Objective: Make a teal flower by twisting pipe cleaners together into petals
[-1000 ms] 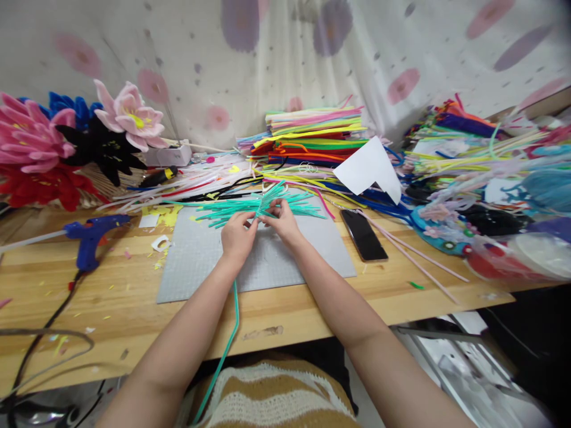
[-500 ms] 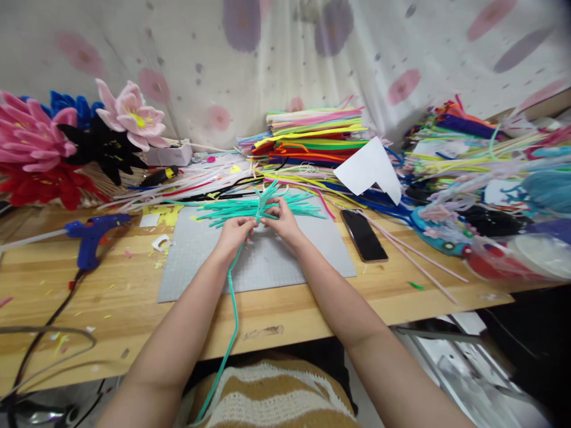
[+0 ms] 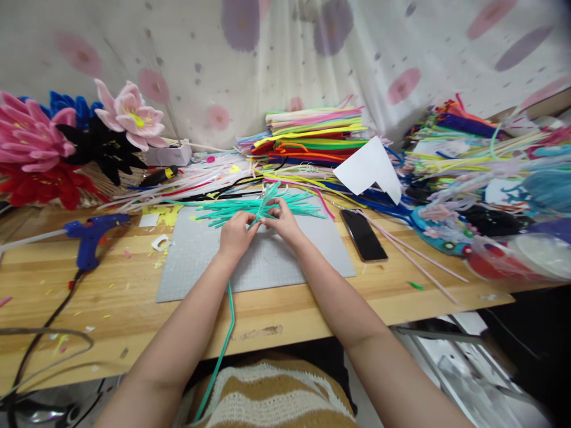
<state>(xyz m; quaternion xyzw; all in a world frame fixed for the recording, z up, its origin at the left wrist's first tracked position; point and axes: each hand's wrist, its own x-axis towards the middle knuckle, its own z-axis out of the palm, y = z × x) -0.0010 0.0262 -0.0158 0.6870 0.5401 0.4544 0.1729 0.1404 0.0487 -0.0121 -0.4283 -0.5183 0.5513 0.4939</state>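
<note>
Tips pinched nearly together, I've got my left hand [image 3: 236,234] and right hand [image 3: 282,222] both gripping the teal piece [image 3: 262,205], up over the mat [image 3: 267,267]! Teal stems [image 3: 213,213] fan behind it; a long strand [image 3: 232,321] dangles past my left forearm. Phone [image 3: 363,235] right of the mat, glue gun [image 3: 88,246] far left!

Found no readable text, label, brand, number or sign anywhere in the head camera's view.
</note>
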